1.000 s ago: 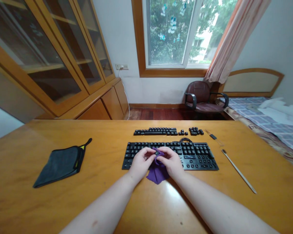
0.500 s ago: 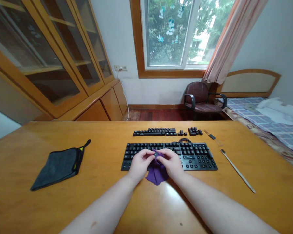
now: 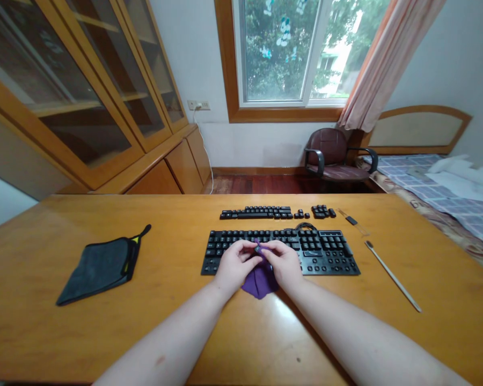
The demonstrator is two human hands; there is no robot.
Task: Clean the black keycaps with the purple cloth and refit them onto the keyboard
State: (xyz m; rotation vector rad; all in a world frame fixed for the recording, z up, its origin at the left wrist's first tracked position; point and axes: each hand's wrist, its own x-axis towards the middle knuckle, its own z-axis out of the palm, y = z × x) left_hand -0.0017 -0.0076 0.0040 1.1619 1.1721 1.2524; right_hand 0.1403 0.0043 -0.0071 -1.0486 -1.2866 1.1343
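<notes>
From where I stand, both hands are close together, the left hand [image 3: 235, 266] and the right hand [image 3: 284, 262] nearly meeting at the fingertips. Each is pinched narrow on a purple cloth [image 3: 260, 283], thumbs and forefingers gathering its upper part, while the rest spreads below the fingers, between the two wrists and toward the person. A small dark piece [image 3: 258, 249], a keycap by its look, shows in the folds right at the fingertips; most of it is hidden, and I can't tell which hand has the firmer hold on it.

Under and just beyond the hands sits a black keyboard [image 3: 313, 254], reaching out past both of them. Its near right part, off beyond the right hand, shows bare key sockets. Farther ahead of the hands, loose keycaps [image 3: 261, 215] lie in neat groups on the table [image 3: 177, 241]. Ahead and to the right of the right hand is a wire puller [image 3: 351, 220], with a long-handled brush [image 3: 392, 275] nearer. Well off to the left of the left hand lies a folded dark grey cloth [image 3: 99, 271].
</notes>
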